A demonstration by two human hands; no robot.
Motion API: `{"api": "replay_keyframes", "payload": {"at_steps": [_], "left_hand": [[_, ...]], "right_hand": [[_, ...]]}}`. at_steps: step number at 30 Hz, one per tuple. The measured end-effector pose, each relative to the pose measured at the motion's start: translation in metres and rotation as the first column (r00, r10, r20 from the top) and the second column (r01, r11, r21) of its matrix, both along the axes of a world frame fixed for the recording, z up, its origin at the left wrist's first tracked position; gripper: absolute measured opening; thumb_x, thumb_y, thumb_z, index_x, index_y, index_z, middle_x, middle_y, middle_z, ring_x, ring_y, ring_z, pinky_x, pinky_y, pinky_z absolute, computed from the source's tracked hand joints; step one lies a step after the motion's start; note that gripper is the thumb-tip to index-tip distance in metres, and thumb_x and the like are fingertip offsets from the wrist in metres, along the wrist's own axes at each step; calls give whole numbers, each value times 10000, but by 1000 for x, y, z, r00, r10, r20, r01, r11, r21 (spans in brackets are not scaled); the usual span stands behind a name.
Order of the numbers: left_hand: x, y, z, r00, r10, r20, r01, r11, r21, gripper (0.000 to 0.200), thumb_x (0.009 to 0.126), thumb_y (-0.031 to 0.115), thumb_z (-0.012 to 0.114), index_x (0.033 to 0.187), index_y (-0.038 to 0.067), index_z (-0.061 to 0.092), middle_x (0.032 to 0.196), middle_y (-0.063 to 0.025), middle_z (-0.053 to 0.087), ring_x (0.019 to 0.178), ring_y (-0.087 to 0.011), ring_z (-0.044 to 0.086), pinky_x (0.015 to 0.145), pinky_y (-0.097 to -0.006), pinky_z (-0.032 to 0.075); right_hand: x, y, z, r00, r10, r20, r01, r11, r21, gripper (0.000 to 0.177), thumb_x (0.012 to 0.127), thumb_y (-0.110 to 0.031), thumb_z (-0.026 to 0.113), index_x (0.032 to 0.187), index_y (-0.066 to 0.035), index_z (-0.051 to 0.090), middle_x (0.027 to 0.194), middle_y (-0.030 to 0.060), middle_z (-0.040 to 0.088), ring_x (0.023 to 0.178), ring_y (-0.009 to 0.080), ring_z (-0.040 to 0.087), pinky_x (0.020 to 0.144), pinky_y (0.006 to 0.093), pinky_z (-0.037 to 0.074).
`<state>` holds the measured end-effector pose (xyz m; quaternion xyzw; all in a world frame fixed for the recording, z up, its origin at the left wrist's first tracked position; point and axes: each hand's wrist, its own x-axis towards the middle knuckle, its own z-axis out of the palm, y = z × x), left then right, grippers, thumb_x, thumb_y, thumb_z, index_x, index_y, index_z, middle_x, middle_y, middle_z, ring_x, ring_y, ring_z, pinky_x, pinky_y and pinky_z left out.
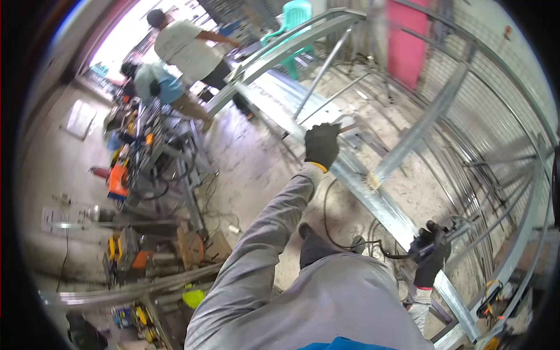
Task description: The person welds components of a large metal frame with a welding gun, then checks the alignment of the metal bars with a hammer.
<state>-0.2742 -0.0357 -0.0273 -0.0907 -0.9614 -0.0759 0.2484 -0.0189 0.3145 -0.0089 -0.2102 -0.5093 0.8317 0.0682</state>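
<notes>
My left hand (322, 146), in a black glove with a yellow cuff, is closed over the long galvanized steel beam (382, 207). A short brown bar (348, 128) sticks out from its fingers to the right. Lower right, my right hand (433, 254), also gloved in black, is wrapped round a dark tool (421, 248) with a black cable (350, 247). That tool's kind I cannot tell. The cable loops over the floor near my feet. A crosswise steel brace (423, 125) meets the beam between my two hands.
A curved steel frame (513, 76) arches around the right side. Two people (189, 49) (154, 84) are at the upper left. Power tools, including an orange one (118, 181), crowd the left. Behind the frame stand a green plastic chair (296, 17) and a pink panel (406, 46).
</notes>
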Motion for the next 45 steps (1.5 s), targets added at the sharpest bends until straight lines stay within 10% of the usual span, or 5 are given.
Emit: {"api": "replay_keyframes", "payload": {"at_steps": [13, 15, 18, 27, 45], "left_hand": [[-19, -6, -38, 989, 127, 80, -123, 991, -56, 204, 911, 134, 548, 956, 132, 747, 848, -125, 748, 830, -353, 726, 748, -514, 556], [-12, 7, -17, 962, 217, 167, -203, 974, -97, 170, 902, 151, 585, 970, 115, 736, 885, -153, 766, 833, -369, 752, 747, -506, 587], [-13, 8, -18, 955, 243, 171, -228, 968, -102, 176, 888, 157, 606, 1007, 105, 726, 877, -184, 760, 827, -389, 748, 736, -520, 586], [-26, -14, -46, 970, 191, 151, -175, 978, -111, 361, 845, 178, 611, 1161, 60, 740, 909, -196, 763, 834, -406, 742, 725, -534, 574], [-12, -6, -26, 965, 147, 217, -136, 988, -66, 373, 917, 244, 536, 1233, 112, 684, 1089, -212, 759, 966, -427, 731, 807, -552, 556]], "right_hand": [[5, 4, -53, 985, 31, 170, -32, 999, 5, 369, 1106, -265, 500, 1398, -46, 557, 1058, 118, 702, 670, 133, 619, 597, 279, 525], [6, 2, -52, 995, -45, 89, 47, 999, -19, 294, 1014, -247, 693, 1217, -43, 631, 1033, 66, 696, 756, 121, 662, 588, 288, 532], [4, -5, 13, 993, -111, 33, 111, 994, 17, 363, 1008, -309, 694, 1234, -34, 627, 1078, 46, 681, 977, 170, 719, 773, 298, 583], [4, -5, -20, 989, -151, -8, 151, 983, 101, 370, 919, -307, 739, 1172, -54, 646, 912, -1, 658, 760, 59, 578, 662, 247, 483], [7, 3, -20, 975, -127, -184, 190, 907, 376, 460, 924, -484, 727, 1126, -77, 655, 921, 83, 688, 879, 212, 668, 789, 375, 520]]}}
